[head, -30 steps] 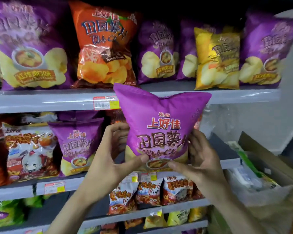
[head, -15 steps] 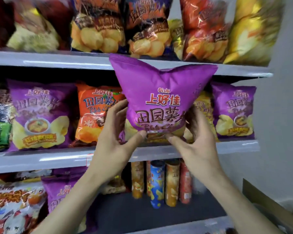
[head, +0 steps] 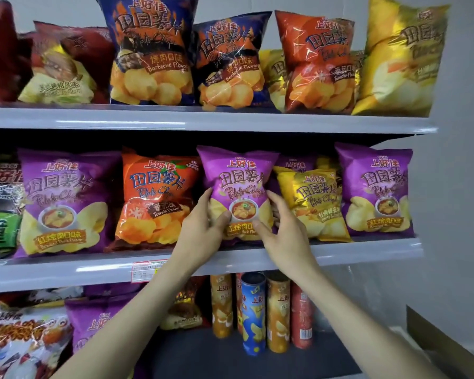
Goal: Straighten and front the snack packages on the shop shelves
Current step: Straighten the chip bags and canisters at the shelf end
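Note:
A purple chip bag (head: 237,181) stands upright on the middle shelf (head: 353,253), between an orange tomato bag (head: 156,198) and a yellow bag (head: 312,203). My left hand (head: 203,228) grips its lower left edge, thumb on the front. My right hand (head: 285,231) grips its lower right edge, thumb across the front and fingers behind. Its label faces me. More purple bags stand at the left (head: 63,201) and right (head: 378,190) ends of the same shelf.
The top shelf (head: 203,120) carries blue barbecue, red and yellow chip bags. Below, chip cans (head: 253,313) stand upright beside more bags (head: 28,343). A white wall (head: 454,187) bounds the shelves on the right, with a cardboard box edge (head: 433,335) at the lower right.
Both hands carried the purple bag up from the lower shelf level and set it into the gap on the middle shelf. My view tilted upward with it.

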### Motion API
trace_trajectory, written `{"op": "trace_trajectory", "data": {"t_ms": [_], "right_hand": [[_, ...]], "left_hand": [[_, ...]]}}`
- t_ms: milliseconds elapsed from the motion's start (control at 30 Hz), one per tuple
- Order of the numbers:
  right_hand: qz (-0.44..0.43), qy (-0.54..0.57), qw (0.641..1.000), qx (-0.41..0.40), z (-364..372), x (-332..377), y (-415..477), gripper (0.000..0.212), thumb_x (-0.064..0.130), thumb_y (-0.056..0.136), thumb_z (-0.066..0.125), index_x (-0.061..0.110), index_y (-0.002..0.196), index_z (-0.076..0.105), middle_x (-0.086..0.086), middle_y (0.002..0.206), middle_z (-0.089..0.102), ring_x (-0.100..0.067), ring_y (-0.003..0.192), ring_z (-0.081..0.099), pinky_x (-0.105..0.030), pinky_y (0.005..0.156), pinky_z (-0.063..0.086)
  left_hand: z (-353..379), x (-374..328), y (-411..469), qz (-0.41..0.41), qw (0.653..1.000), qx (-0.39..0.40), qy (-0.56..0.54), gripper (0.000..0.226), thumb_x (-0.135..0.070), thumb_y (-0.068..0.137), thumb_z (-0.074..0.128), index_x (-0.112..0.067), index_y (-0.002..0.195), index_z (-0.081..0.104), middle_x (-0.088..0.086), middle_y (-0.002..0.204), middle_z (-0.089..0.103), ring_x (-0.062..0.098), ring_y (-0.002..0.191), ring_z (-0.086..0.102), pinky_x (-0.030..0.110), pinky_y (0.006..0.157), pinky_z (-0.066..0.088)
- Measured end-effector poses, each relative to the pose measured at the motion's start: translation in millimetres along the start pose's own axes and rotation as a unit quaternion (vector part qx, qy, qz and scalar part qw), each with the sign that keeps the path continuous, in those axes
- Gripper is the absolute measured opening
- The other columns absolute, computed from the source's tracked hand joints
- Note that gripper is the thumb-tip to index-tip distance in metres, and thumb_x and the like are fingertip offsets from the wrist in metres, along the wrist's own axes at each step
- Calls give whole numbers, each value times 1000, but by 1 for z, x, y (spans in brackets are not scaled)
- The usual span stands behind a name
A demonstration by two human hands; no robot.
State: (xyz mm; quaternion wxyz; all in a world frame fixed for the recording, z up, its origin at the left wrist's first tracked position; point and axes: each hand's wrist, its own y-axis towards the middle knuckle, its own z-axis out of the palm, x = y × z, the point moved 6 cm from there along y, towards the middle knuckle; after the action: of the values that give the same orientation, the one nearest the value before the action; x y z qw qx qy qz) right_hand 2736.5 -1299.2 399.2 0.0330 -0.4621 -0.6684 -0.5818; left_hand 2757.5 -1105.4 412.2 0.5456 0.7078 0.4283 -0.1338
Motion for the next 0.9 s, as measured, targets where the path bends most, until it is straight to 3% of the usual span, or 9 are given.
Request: {"op": "trace_trajectory", "data": {"t_ms": [167, 267, 333, 533, 700, 800, 900], "right_hand": [[16, -48, 998, 50, -1, -3, -5, 73, 39, 97, 71, 34, 159, 32, 12, 160, 44, -12, 143, 47, -36, 114, 45], [25, -72, 993, 95, 1, -5, -10, 78, 48, 97, 67, 38, 161, 23, 15, 165, 34, -13, 146, 43, -42, 118, 41], [33, -80, 991, 106, 0, -5, -11, 77, 52, 97, 64, 41, 160, 21, 15, 162, 40, -14, 144, 45, -44, 117, 43], [52, -112, 987, 104, -1, -5, -10, 73, 54, 98, 59, 42, 160, 21, 12, 149, 57, -18, 134, 55, -43, 109, 49], [55, -130, 984, 112, 1, -4, -20, 77, 56, 97, 57, 44, 160, 16, 12, 152, 53, -19, 137, 52, -47, 110, 48], [58, -173, 975, 129, 0, -2, -27, 82, 60, 96, 54, 42, 162, 10, 8, 158, 45, -21, 143, 45, -50, 110, 47], [58, -238, 957, 157, -5, 4, -38, 84, 58, 100, 52, 36, 165, 3, 4, 167, 32, -23, 150, 33, -48, 114, 42]], "left_hand": [[-1, 2, -5, 1, 999, 31, 38, 79, -41, 103, 64, -25, 168, 21, -7, 122, 72, 12, 110, 68, 35, 95, 56], [-6, 3, -13, 10, 995, 21, 94, 79, -39, 102, 65, -26, 168, 23, -6, 104, 75, 8, 88, 67, 16, 70, 49], [-8, 1, -18, 16, 992, 22, 123, 78, -37, 103, 64, -25, 168, 24, -2, 94, 74, 6, 79, 64, 15, 60, 43], [-6, -4, -17, 20, 988, 48, 146, 78, -32, 104, 64, -21, 168, 22, 2, 100, 72, 23, 91, 67, 39, 77, 53], [-7, 9, -20, 7, 985, 79, 155, 80, -29, 103, 63, -20, 168, 18, 2, 108, 73, 22, 92, 68, 32, 74, 49], [-10, 12, -29, 25, 981, 84, 171, 70, -27, 99, 66, -18, 161, 34, 3, 113, 71, 22, 91, 64, 28, 73, 43], [-14, 7, -42, 33, 973, 100, 204, 65, -30, 98, 67, -16, 156, 42, 5, 130, 64, 26, 114, 61, 29, 81, 42]]}}
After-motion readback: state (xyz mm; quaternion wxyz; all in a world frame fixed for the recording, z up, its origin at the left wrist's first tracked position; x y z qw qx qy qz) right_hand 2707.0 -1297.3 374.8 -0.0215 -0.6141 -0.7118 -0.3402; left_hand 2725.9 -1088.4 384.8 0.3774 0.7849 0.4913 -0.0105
